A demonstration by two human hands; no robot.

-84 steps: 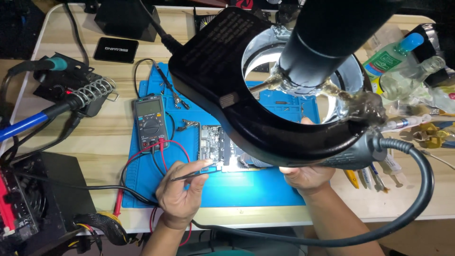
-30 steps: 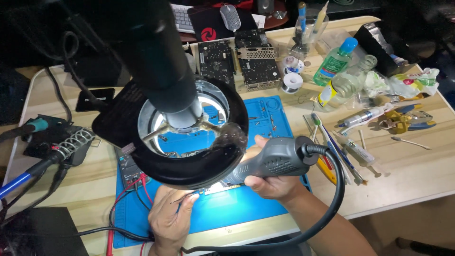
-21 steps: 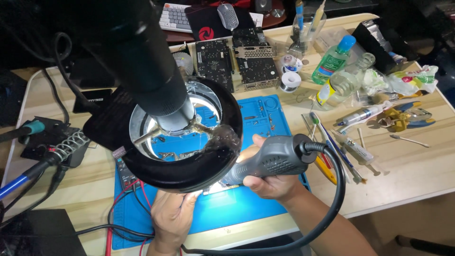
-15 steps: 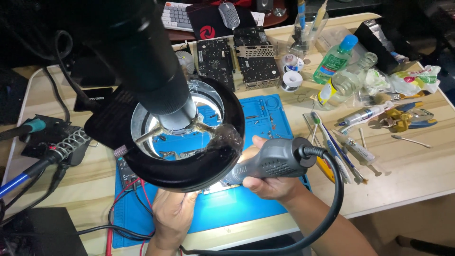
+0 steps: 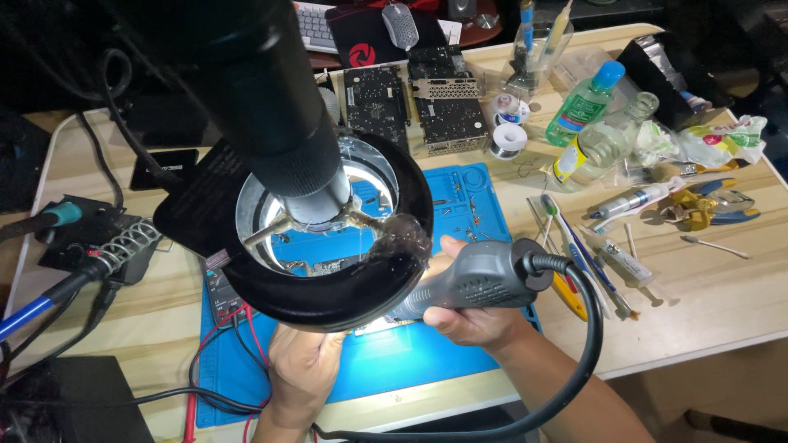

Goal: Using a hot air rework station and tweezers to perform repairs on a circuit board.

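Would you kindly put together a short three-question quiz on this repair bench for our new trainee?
1. True or false: the right hand grips a grey hot-air handle with a thick black cable.
2. What colour is the work mat under the ring magnifier lamp?
A) green B) blue C) red
3. Where is the left hand relative to the lamp?

Key: 1 true; 2 B; 3 at the lamp's near edge, partly hidden beneath it.

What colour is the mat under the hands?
The mat is bright blue, seen best in the head view, the only one here.
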